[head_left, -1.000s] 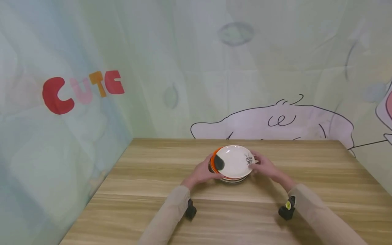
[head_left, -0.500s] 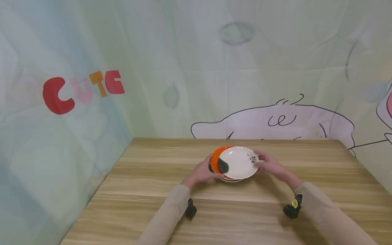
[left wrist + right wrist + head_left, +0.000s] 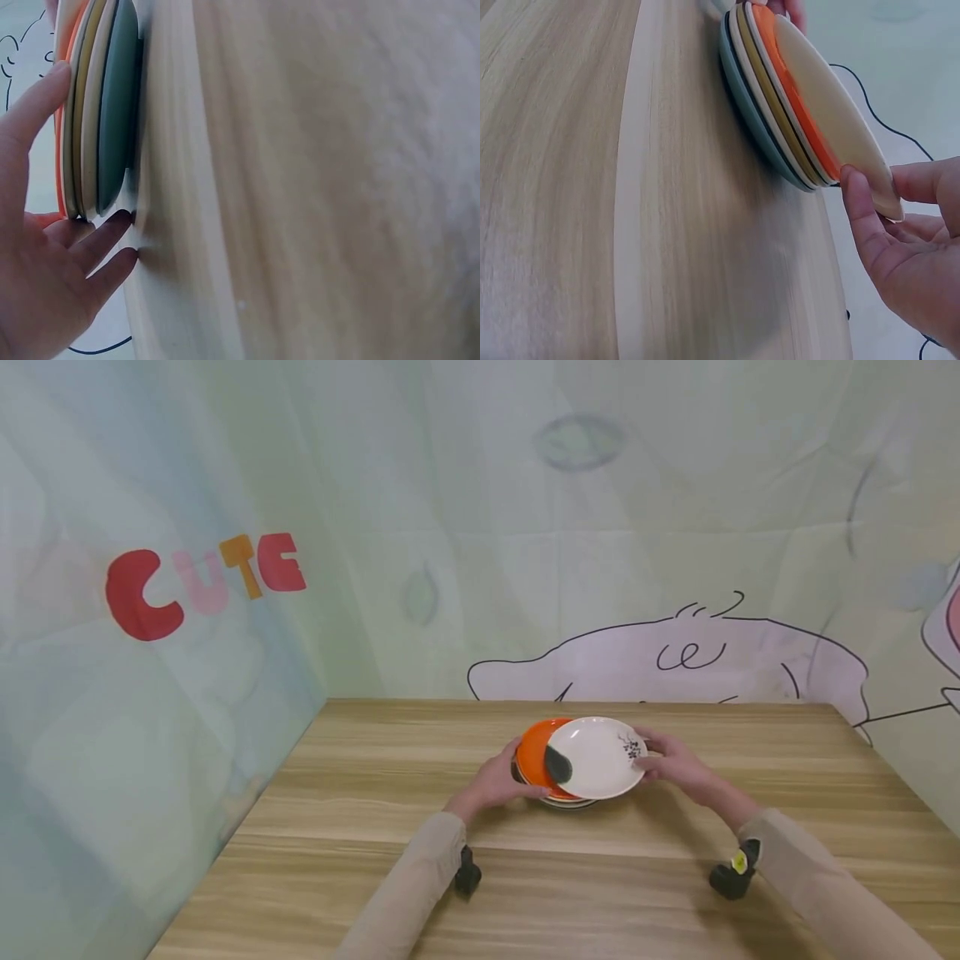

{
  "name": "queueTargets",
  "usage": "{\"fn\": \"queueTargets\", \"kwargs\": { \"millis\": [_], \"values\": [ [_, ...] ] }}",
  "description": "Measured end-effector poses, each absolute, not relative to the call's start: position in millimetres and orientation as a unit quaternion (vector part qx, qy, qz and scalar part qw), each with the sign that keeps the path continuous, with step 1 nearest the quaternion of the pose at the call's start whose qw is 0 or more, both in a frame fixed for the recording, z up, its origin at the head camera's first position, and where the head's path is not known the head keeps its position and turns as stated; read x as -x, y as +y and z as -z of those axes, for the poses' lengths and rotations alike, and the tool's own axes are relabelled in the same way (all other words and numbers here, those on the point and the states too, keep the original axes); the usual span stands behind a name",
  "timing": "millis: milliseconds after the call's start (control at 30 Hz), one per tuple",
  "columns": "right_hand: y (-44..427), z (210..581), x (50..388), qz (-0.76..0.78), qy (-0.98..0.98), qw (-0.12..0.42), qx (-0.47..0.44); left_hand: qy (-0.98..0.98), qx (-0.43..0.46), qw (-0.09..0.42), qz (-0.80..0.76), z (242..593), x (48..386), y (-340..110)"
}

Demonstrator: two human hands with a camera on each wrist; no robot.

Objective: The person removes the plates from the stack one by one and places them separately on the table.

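A white plate [image 3: 597, 760] with a dark green patch and a black floral print overlaps the top of a stack, shifted to its right. My right hand [image 3: 681, 768] pinches its right rim; the right wrist view shows this plate [image 3: 847, 112] tilted, its held edge raised off the stack. Directly beneath lies an orange plate [image 3: 534, 758]. Below that come several more plates, with a teal one [image 3: 120, 105] lowest. My left hand [image 3: 498, 781] holds the stack at its left side, thumb against the near rim and fingers round the side, some fingertips touching the table.
The stack stands on a wood-grain table [image 3: 420, 877], towards its back edge. Behind it hangs a printed cloth backdrop [image 3: 450, 527] with a cartoon drawing and coloured letters. A black wrist camera [image 3: 467, 872] sits at the left cuff and another wrist camera [image 3: 733, 872] at the right.
My right hand has drawn the white plate to the right, uncovering more of the orange plate. The left hand and the stack stay where they were.
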State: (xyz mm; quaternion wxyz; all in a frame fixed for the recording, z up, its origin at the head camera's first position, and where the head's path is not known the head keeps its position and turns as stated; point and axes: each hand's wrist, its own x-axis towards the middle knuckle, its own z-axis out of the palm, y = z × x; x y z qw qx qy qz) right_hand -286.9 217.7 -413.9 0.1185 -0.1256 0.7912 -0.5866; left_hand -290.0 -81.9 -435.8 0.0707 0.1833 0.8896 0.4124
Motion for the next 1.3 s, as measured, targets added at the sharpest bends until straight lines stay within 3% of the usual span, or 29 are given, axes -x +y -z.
{"fn": "queueTargets", "kwargs": {
  "millis": [1300],
  "values": [
    [278,408,273,0.587,0.802,0.072,0.080,0.906,-0.130,0.103,-0.388,434,290,-80]
  ]
}}
